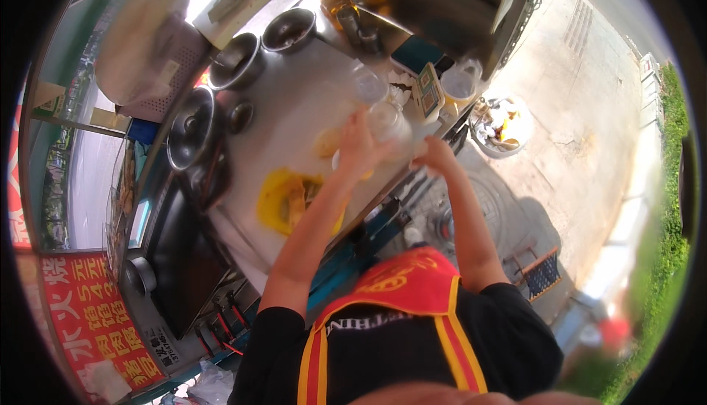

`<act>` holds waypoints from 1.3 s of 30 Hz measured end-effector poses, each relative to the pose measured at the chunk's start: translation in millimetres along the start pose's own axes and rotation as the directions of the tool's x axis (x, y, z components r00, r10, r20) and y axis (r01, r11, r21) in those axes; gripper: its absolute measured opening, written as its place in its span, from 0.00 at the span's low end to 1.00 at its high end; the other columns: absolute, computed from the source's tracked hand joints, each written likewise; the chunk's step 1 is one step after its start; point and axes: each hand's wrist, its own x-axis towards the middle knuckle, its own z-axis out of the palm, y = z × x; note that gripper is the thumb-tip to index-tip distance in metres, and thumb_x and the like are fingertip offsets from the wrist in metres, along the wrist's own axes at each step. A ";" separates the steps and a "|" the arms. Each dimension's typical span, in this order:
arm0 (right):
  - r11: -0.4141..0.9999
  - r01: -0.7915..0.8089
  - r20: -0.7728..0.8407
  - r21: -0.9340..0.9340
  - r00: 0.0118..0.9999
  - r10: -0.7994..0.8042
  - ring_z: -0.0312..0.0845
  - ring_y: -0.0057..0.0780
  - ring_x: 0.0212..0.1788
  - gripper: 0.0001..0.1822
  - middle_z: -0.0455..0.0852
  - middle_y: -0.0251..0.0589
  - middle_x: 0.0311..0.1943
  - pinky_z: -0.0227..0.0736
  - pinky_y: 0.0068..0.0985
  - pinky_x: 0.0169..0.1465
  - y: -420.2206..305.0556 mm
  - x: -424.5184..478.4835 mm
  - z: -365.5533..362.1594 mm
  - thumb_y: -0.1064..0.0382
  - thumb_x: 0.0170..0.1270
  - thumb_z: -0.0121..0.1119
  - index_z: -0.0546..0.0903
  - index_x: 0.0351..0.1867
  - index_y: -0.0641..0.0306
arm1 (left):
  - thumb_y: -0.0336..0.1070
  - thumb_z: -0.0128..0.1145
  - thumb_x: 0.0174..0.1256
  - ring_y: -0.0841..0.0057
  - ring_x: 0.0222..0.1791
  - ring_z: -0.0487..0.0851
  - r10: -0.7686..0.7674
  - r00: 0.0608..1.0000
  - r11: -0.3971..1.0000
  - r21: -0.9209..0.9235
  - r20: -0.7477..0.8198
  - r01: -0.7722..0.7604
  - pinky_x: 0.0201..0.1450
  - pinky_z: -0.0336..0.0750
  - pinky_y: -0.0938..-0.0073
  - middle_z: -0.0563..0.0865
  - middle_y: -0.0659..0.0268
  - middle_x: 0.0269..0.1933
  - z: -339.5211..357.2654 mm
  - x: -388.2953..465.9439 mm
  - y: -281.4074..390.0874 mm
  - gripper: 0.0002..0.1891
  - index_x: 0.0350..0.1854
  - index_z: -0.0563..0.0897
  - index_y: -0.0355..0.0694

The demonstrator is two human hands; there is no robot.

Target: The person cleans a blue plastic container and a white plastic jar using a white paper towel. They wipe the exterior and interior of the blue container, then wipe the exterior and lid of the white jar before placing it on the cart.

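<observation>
My left hand (362,142) reaches over the metal counter (293,101), blurred by motion. Its fingers are beside a clear plastic container (386,120), and whether they grip it cannot be told. At the counter's right edge is my right hand (436,156), fingers bent; blur hides whether anything pale is between them. A round of flatbread (327,142) lies just left of my left hand. Nearer to me, a yellow plastic bag or lined bowl (270,198) holds a brownish piece of food (297,198), partly behind my left forearm. Another clear container (370,86) stands farther back.
Steel bowls (190,129) line the counter's left side, beside a dark griddle (182,272). Toward the back right are a code stand (428,93), a dark flat device (418,56) and a lidded plastic tub (459,79). A waste bin (500,123) stands on the ground at right.
</observation>
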 end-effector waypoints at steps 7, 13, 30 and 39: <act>0.982 -0.051 0.040 0.183 0.998 0.044 0.78 0.47 0.52 0.42 0.82 0.57 0.48 0.71 0.34 0.54 5.3 11.0 8.9 0.50 0.40 0.73 0.73 0.57 0.69 | 0.49 0.76 0.31 0.57 0.57 0.75 -0.238 0.970 0.961 -0.160 -0.052 0.227 0.59 0.70 0.63 0.77 0.52 0.55 41.8 27.8 16.7 0.47 0.59 0.69 0.37; 0.958 0.027 -0.143 0.285 0.990 0.015 0.79 0.52 0.47 0.30 0.83 0.57 0.43 0.73 0.37 0.49 56.7 23.6 42.1 0.51 0.47 0.67 0.77 0.48 0.69 | 0.44 0.75 0.33 0.57 0.50 0.79 -0.247 0.957 0.923 -0.338 -0.156 0.183 0.53 0.72 0.63 0.80 0.54 0.50 55.0 20.2 16.6 0.38 0.51 0.73 0.38; -0.068 -0.542 0.542 0.838 0.840 -0.011 0.76 0.40 0.55 0.28 0.76 0.46 0.57 0.73 0.35 0.55 68.3 -85.0 19.4 0.50 0.66 0.54 0.68 0.62 0.65 | 0.33 0.74 0.32 0.56 0.57 0.71 0.130 0.983 0.934 -0.317 -0.129 -0.165 0.60 0.65 0.62 0.75 0.54 0.54 31.0 -108.4 98.7 0.34 0.48 0.72 0.41; -0.035 -0.728 0.725 0.684 0.685 -0.073 0.77 0.34 0.51 0.29 0.78 0.44 0.54 0.75 0.31 0.51 36.0 -233.9 80.5 0.44 0.66 0.52 0.70 0.60 0.64 | 0.43 0.78 0.29 0.61 0.54 0.73 0.253 0.953 0.916 -0.357 0.167 -0.181 0.56 0.66 0.63 0.77 0.61 0.55 -40.1 -245.0 25.7 0.36 0.48 0.75 0.46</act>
